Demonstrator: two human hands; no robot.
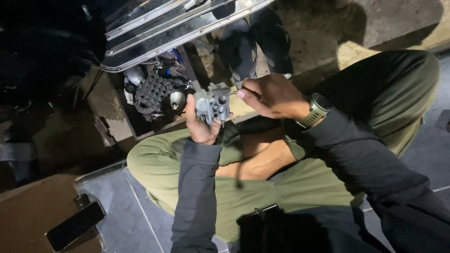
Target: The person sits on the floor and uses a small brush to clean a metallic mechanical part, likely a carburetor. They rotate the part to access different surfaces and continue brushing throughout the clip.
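My left hand (199,125) grips a small grey metal carburetor body (213,104) from below, holding it up over my lap. My right hand (272,96) is closed beside the part's right edge, its fingertips pinched at the side of the casting; whatever small thing they hold is hidden. A watch with a grey-green strap (315,110) sits on my right wrist. Both arms wear dark sleeves, and my legs in olive trousers (262,187) are folded beneath the hands.
A box of metal parts (157,93), with a perforated round piece and a shiny cup, lies just beyond my left hand. Shiny metal rails (173,28) run above it. Dark sandals (255,42) lie beyond. A black phone (75,226) rests on the floor at lower left.
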